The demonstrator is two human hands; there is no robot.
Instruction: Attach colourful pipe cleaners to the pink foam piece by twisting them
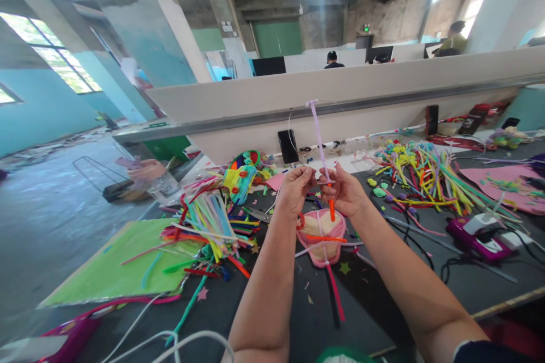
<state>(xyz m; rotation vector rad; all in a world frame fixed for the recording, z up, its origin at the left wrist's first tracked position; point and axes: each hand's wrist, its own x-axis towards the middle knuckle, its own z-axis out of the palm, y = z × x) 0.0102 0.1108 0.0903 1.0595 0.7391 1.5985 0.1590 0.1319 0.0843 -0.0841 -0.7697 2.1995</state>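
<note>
My right hand [346, 190] pinches a lilac pipe cleaner [317, 133] that stands upright above the fingers. An orange pipe cleaner piece [332, 210] hangs below the same fingers. Close beside it, my left hand [298, 186] is closed in a pinch, and what lies between its fingertips is too small to make out. Under both hands, a pink and cream fuzzy piece [315, 255] rests on the table, with orange and lilac strips across it. A red pipe cleaner [335, 294] sticks out from its lower end.
Bundles of pipe cleaners lie left [208, 215] and right [426, 176]. A green sheet [123, 261] covers the table's left side. A phone [288, 146] leans on the partition [264, 91]. At right are a purple power strip [477, 241] and cables. People sit beyond the partition.
</note>
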